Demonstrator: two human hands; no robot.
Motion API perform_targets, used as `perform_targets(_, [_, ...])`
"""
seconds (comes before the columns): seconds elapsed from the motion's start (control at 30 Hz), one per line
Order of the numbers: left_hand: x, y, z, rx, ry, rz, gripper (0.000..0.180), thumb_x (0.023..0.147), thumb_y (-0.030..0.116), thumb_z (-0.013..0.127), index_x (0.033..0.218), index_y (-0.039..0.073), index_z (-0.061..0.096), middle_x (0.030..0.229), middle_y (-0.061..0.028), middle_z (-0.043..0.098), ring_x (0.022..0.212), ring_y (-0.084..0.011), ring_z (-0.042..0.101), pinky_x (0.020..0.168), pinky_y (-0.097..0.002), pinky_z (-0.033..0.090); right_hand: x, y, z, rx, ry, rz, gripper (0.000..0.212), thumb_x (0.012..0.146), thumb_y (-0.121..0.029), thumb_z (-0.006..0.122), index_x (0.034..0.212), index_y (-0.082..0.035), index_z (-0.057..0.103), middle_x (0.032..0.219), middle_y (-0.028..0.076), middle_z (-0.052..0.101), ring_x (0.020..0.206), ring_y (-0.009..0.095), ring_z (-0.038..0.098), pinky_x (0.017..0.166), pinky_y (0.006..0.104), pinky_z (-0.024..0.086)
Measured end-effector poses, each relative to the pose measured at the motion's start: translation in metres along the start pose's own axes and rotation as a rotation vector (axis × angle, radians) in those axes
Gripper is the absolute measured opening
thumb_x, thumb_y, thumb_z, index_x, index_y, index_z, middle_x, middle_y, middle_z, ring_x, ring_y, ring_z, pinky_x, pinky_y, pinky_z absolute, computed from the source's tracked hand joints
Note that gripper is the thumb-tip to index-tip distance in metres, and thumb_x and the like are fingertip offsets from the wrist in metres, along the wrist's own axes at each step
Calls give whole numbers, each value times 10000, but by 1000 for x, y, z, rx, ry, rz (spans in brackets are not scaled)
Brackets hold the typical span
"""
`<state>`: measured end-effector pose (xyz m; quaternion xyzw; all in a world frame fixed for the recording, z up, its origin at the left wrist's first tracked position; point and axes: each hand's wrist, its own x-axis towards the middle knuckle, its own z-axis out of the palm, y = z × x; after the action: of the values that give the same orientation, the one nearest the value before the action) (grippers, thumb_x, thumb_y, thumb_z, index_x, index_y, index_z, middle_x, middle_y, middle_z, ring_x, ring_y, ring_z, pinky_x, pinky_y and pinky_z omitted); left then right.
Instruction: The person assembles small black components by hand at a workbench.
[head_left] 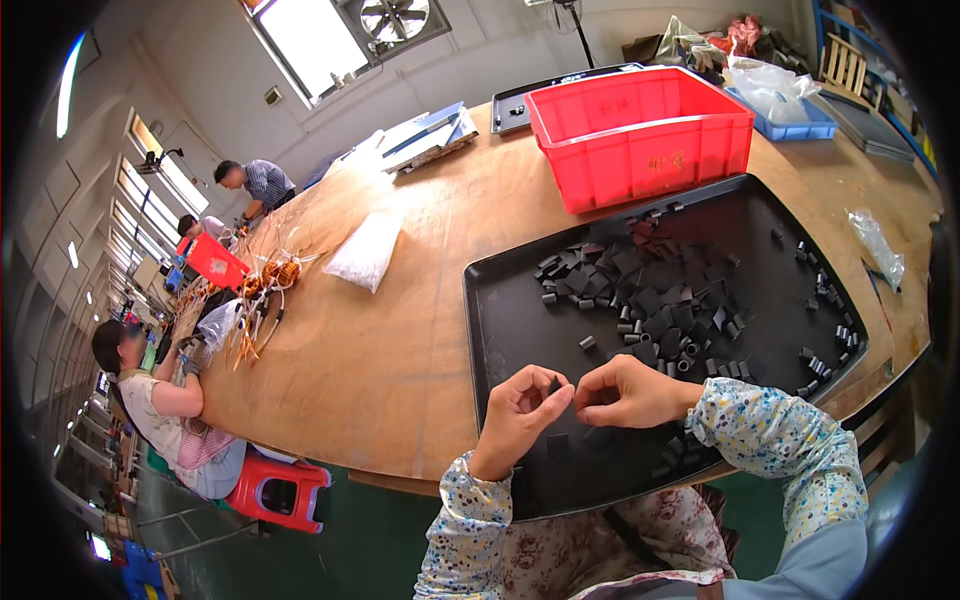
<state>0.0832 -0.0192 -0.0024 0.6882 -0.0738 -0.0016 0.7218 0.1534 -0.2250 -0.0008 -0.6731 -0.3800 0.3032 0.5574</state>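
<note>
Head view: left fingers [532,379] pinched small black piece [555,384] above rectangular black tray [508,320]; right fingers [602,377] curled, hold unclear; light pinch suited.

tray [497,310], black; flat pieces [628,262] and short tubes [587,343], black; crate [600,172], bright red, with yellowish marking [665,161]; shallow bin [803,131], blue; tabletop [400,340], tan-brown with wood grain; printed sleeves [775,435], whitish with blue and yellow specks; floral garment [645,535], pale with dull red blooms; stool [308,490], red; second crate [215,262], red; wire coils [283,273], copper-orange with whitish leads [247,345]; co-worker's shirt [268,183], dark blue checked with white; plastic packet [365,252], whitish; floor [370,540], green; wall [520,45], off-white
</note>
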Motion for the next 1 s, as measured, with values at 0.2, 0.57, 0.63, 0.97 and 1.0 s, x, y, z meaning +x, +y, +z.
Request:
perform_targets(0.2, [-2, 3, 5, -80, 28, 16, 146, 896, 15, 705, 937, 26, 564, 1037, -78, 648, 880, -105, 623, 746, -223, 523, 7, 8, 4, -18, 278, -133, 145, 900, -95, 710, 935, 0, 607, 839, 9, 667, 709, 52, 580, 615, 236, 475])
perform_targets(0.57, [-3, -7, -2, 108, -87, -61, 163, 861, 5, 738, 1002, -14, 658, 869, -41, 706, 777, -88, 658, 691, -236, 558, 4, -7, 4, 548, 174, -114, 141, 925, -81, 698, 980, -39, 575, 1016, 44, 668, 888, 84, 624, 783, 248, 520])
perform_targets(0.63, [-4, -6, 0, 67, -85, -42, 164, 873, 27, 734, 1010, -15, 656, 881, -46, 703, 779, -81, 653, 673, -233, 548, 7, 2, 8, 463, 174, -188, 129, 930, -70, 689, 985, -23, 582, 1012, 42, 670, 908, 85, 622, 801, 264, 527])
perform_targets(0.97, [-5, 2, -1, 42, -84, -73, 198, 904, 99, 726, 1047, -21, 662, 876, -22, 668, 778, -76, 616, 703, -224, 523, 4, -14, 7, -364, 344, -534, 125, 813, 14, 729, 900, -57, 674, 1009, 66, 678, 920, 236, 644, 791, 332, 530])
perform_targets(1.0, [-6, 2, -1, 39, -79, -66, 213, 911, 103, 719, 1073, -23, 663, 885, -25, 674, 783, -74, 616, 708, -222, 522, 5, -13, 8, -362, 344, -537, 125, 813, 14, 729, 900, -57, 674, 1009, 66, 678, 920, 236, 644, 791, 332, 530])
